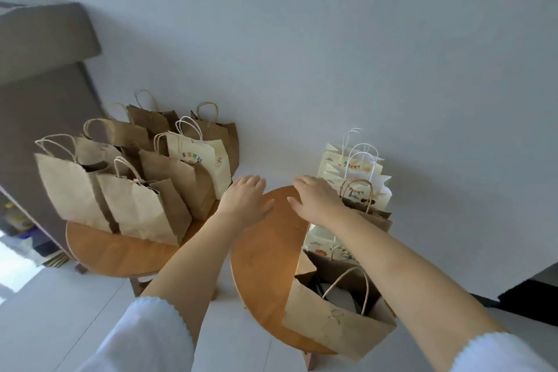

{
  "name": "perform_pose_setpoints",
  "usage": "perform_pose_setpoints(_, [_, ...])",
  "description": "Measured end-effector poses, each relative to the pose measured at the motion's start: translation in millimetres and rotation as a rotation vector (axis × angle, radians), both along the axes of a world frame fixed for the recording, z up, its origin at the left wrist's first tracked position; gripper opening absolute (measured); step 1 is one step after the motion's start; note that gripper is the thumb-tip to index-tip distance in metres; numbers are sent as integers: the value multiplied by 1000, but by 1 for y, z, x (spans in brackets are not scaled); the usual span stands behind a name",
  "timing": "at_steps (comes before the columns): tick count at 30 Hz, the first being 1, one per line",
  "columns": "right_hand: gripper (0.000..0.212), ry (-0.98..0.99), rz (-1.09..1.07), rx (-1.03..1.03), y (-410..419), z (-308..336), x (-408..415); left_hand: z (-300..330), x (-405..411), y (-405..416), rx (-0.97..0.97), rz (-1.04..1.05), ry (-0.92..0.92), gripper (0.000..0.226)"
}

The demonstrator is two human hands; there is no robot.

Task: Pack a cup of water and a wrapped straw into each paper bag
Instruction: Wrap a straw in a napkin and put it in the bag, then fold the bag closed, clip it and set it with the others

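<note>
Two round wooden tables stand side by side. Several brown paper bags [136,199] and one printed cream bag [205,160] stand upright on the left table [99,251]. On the right table [262,257], an open brown bag [329,326] stands at the near edge; something white and dark shows inside it. More printed and brown bags [359,184] stand along its right side. My left hand [246,201] and right hand [314,198] reach over the far edge of the right table, fingers extended, holding nothing. No cup or straw is plainly visible.
A plain wall runs behind both tables. A brown upholstered piece of furniture [39,69] stands at the far left. Pale tiled floor [60,311] lies below the tables. A dark object [531,296] sits at the right edge.
</note>
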State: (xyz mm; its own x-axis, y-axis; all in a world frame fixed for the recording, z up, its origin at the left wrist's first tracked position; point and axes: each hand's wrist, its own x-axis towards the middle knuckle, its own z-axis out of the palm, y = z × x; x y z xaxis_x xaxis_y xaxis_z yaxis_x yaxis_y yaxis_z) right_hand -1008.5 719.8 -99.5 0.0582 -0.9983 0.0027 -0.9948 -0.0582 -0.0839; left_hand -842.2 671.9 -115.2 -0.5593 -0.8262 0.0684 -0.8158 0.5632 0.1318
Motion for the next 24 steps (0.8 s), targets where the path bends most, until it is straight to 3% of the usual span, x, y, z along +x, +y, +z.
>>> perform_pose_setpoints(6, [43, -84, 128, 38, -42, 12, 102, 25, 122, -8, -46, 313, 126, 49])
perform_pose_setpoints(10, [40, -90, 204, 42, -69, 19, 194, 25, 218, -12, -49, 464, 112, 48])
perform_pose_setpoints(19, [42, -146, 395, 61, -109, 21, 414, 20, 427, -17, 5, 704, 101, 33])
perform_pose_setpoints(24, [42, -131, 483, 89, -129, 24, 497, 16, 503, -25, -5, 779, 70, 38])
